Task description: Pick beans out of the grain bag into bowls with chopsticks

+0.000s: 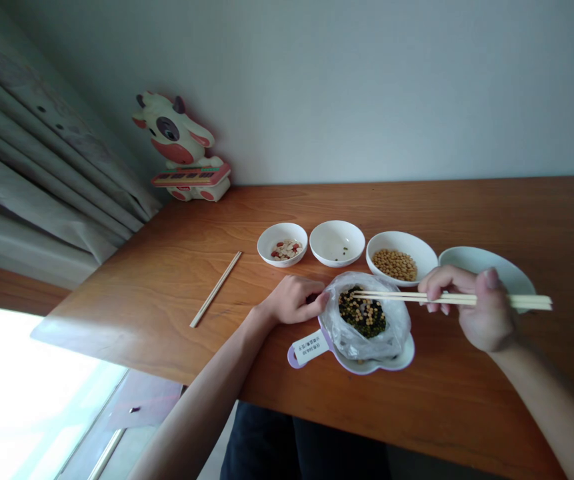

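Note:
My right hand (477, 307) is closed around a pair of pale chopsticks (447, 299), whose tips reach into the mixed beans (364, 313) in a clear plastic bag (391, 323). Green and yellow beans show there, with some dark ones. At the bag's left edge, my left hand (297, 300) has its fingers closed on the plastic. Under the bag lies a white, purple-rimmed plate (367, 367) with a labelled handle (310, 348). Behind it, a white bowl holds yellow soybeans (395, 265). Another white bowl (337, 241) has a few green beans.
A small white bowl (281, 233) holds pale and red pieces. My right hand partly hides a larger bowl (487, 260). Spare chopsticks (215, 289) lie on the wooden table (167, 280). A cow-shaped toy keyboard (187, 150) stands by the wall, near a curtain (41, 160).

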`<state>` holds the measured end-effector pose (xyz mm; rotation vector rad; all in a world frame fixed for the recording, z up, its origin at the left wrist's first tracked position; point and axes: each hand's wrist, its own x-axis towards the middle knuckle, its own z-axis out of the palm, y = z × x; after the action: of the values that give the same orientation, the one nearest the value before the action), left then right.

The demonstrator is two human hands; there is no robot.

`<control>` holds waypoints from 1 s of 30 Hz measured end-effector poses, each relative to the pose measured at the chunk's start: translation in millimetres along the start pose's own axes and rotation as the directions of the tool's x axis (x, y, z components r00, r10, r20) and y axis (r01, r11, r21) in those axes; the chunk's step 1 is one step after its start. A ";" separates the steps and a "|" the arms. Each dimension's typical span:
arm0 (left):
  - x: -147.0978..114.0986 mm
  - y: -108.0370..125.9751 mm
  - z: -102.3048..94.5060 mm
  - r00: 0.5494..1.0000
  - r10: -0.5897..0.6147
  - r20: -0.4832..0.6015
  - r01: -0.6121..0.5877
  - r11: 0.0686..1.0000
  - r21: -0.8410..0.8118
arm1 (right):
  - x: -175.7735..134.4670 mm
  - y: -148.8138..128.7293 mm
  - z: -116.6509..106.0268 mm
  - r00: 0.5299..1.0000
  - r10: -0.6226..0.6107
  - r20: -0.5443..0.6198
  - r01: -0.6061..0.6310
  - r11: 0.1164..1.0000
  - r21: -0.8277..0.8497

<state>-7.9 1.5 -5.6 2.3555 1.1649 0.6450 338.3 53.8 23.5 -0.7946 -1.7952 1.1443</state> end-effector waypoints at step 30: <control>0.3 0.8 -0.1 1.000 0.007 -0.004 -0.007 1.000 0.010 | -4.1 3.0 10.3 0.996 -0.036 -0.076 0.039 0.998 0.044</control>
<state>-7.3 1.4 -4.9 2.3683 1.1649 0.6476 331.1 47.6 17.1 -0.7643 -1.7091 1.1132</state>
